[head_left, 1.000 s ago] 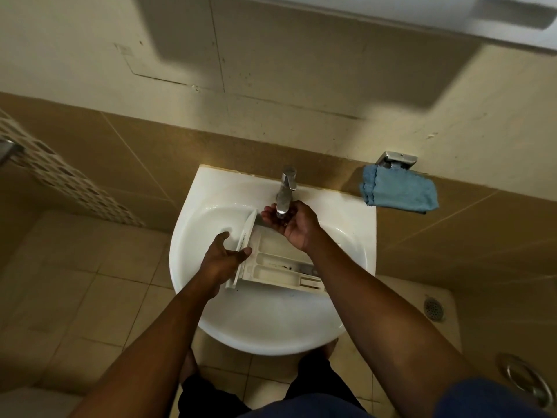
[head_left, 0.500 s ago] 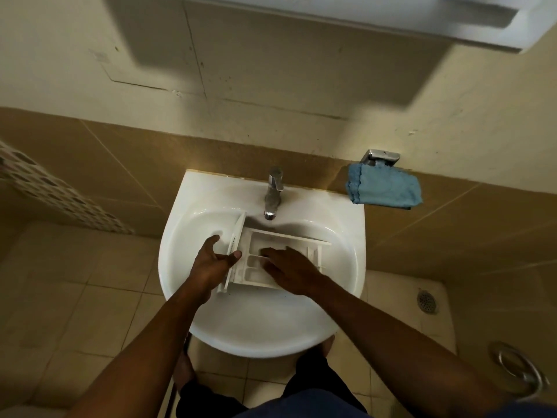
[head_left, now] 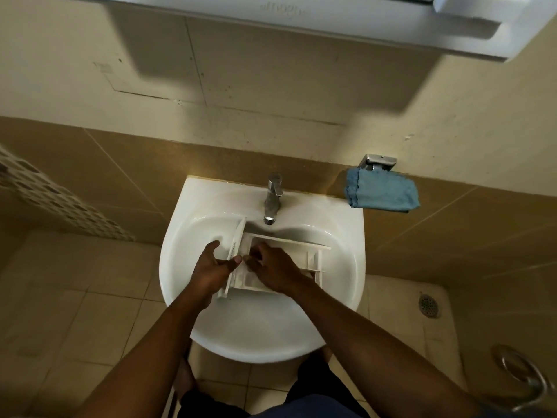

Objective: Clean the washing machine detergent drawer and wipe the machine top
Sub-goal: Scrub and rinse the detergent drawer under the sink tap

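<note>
The white plastic detergent drawer (head_left: 304, 251) lies inside the white wash basin (head_left: 340, 236), below the chrome tap (head_left: 272, 197). My left hand (head_left: 212, 268) grips the drawer's front panel at its left end, thumb on the inner side. My right hand (head_left: 271, 268) reaches into the drawer's left compartments with its fingers curled down against the plastic; what the fingertips touch is hidden. No water is visibly running from the tap.
A folded blue cloth (head_left: 381, 191) hangs from a chrome wall holder (head_left: 379, 161) right of the basin. A white cabinet (head_left: 301, 22) overhangs above. A floor drain (head_left: 428, 306) and a metal ring (head_left: 524, 375) lie on the tiled floor at right.
My right hand left the tap and came down into the drawer, then slid toward its left end. My left hand kept its hold on the front panel.
</note>
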